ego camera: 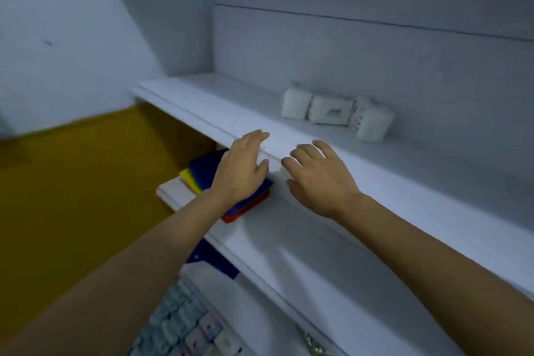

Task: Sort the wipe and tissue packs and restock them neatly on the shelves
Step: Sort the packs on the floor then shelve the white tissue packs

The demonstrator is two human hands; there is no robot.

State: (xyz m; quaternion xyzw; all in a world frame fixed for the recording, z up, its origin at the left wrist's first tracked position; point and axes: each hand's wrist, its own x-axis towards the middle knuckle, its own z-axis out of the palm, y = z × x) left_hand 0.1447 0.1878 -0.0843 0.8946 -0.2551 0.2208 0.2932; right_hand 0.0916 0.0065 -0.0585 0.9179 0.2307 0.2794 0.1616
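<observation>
A shop, by its white shelves (pixel 219 113) holding tissue packs (pixel 331 110).

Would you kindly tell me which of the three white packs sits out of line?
The rightmost pack: it is turned askew, poking forward; the other two sit in line.

The shelf (pixel 202 107) looks like white-painted board, smooth and matt, and so does the panelled back wall (pixel 375 66) behind it. The tissue packs (pixel 332 110) have soft, slightly crumpled white wrapping with a dull finish. The stack of coloured sheets (pixel 202 170) has flat, smooth faces; whether plastic or card is unclear. The yellow wall (pixel 72 182) is matt.
</observation>
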